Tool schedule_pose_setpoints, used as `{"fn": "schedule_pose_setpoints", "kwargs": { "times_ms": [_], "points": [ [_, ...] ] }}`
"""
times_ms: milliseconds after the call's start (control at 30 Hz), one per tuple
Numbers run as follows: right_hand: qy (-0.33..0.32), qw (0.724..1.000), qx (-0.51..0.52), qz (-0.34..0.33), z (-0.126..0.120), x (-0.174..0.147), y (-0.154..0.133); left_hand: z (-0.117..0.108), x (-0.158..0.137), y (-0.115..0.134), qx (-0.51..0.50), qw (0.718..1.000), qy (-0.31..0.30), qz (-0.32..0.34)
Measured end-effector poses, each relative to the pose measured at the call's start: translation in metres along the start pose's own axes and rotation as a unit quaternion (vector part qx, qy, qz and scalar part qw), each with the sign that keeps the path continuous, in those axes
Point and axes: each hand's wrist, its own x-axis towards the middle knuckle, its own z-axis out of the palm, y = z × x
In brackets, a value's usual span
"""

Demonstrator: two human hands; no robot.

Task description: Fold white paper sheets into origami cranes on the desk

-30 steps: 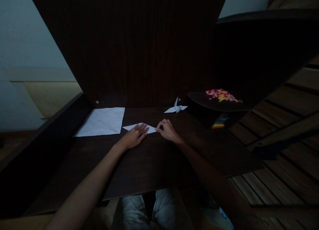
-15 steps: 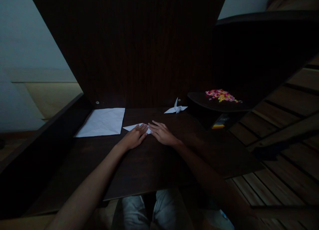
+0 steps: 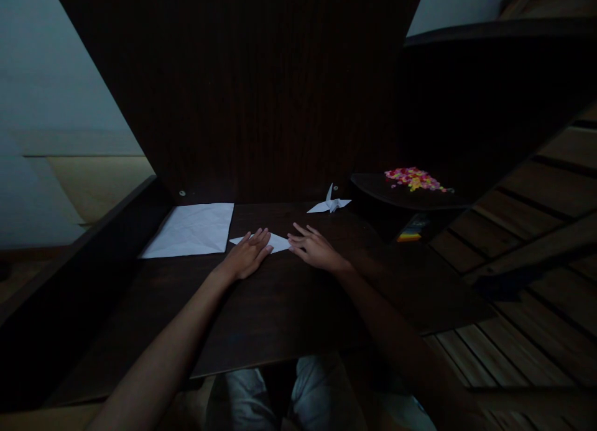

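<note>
Paper (image 3: 280,242) under flat left hand (image 3: 248,255), right hand (image 3: 317,249) splayed, shifted rightward

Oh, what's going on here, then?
A person sits at a dark table, handling a flat, folded white paper. Their left hand rests across it, fingers spread out, while the right hand is at its right-hand tip. A white paper bird stands farther back, a creased paper sheet lies to the left, and small colourful pieces are heaped on a low shelf at right.
</note>
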Motion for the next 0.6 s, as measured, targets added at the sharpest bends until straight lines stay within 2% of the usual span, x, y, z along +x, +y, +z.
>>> {"fn": "schedule_pose_setpoints", "kwargs": {
  "times_ms": [200,467,600],
  "points": [
    [0.041,0.997,-0.022,0.069,0.000,0.003,-0.001,0.001,0.000,-0.001,0.017,0.999,0.026,-0.037],
    [0.074,0.983,0.056,0.156,0.006,0.009,0.001,-0.008,0.000,0.006,0.010,0.995,0.077,-0.057],
    [0.079,0.978,0.106,0.162,0.008,0.010,0.001,-0.012,-0.001,0.009,-0.003,0.993,0.090,-0.079]
  ]
}}
